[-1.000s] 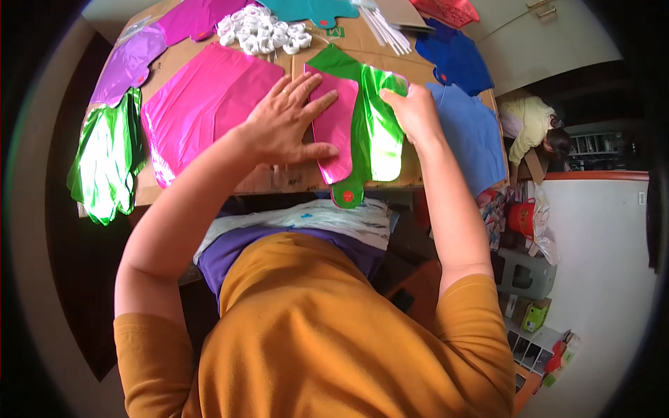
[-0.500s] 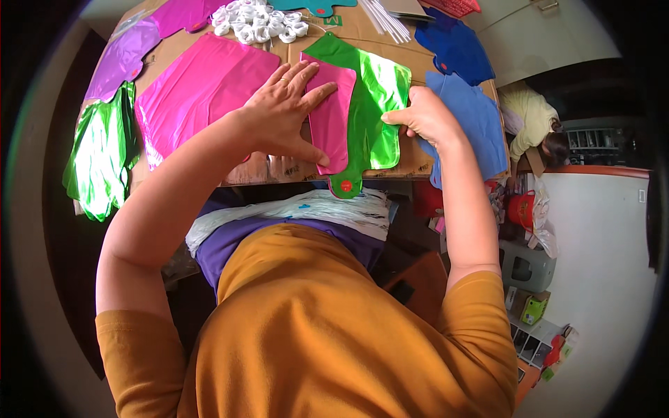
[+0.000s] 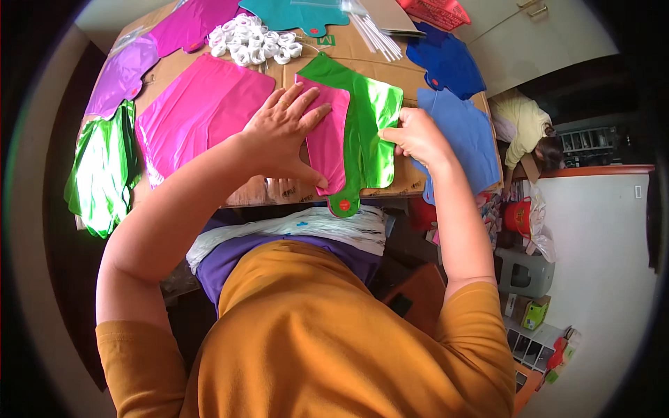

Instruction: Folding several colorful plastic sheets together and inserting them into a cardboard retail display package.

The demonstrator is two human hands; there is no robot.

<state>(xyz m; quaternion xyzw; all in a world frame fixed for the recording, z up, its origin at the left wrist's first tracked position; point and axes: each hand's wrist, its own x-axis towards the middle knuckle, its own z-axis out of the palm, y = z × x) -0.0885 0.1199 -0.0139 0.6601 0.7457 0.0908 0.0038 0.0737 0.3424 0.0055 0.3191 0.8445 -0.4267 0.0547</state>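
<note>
Under the flat left hand (image 3: pixel 282 132) lies a pink foil balloon (image 3: pixel 327 136), near the bench (image 3: pixel 397 182) edge. Beside it, the right hand (image 3: pixel 414 136) pinches a green foil balloon (image 3: pixel 369 132), whose tail hangs over.

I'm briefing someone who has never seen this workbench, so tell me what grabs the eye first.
The shiny green foil balloon in the middle of the cardboard-covered table stands out, with the right hand pinching its right edge. The left hand lies flat, fingers spread, on the pink foil balloon beside it. More flat foil shapes ring them: a big magenta sheet to the left, blue ones to the right.
</note>
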